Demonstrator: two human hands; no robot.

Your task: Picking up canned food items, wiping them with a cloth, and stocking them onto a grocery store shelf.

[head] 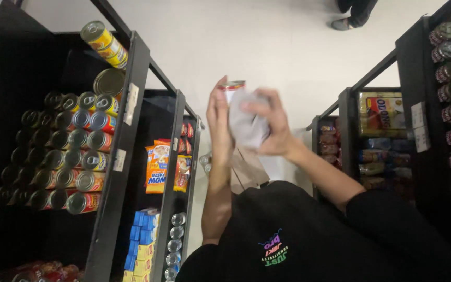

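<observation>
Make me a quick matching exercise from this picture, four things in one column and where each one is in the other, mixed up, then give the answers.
Things:
1. can
2. cloth
3. stacked cans
4. blue boxes

Places:
A. lower shelf on the left, beside a row of can tops
B. against the left hand
C. under the right hand
D. upper left shelf, ends facing out

Pairs: 1-B, 2-C, 3-D, 4-A

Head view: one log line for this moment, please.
left hand: holds can | right hand: presses grey cloth on can | aisle between shelves

Stacked cans (74,151) on black shelves (118,172)
</observation>
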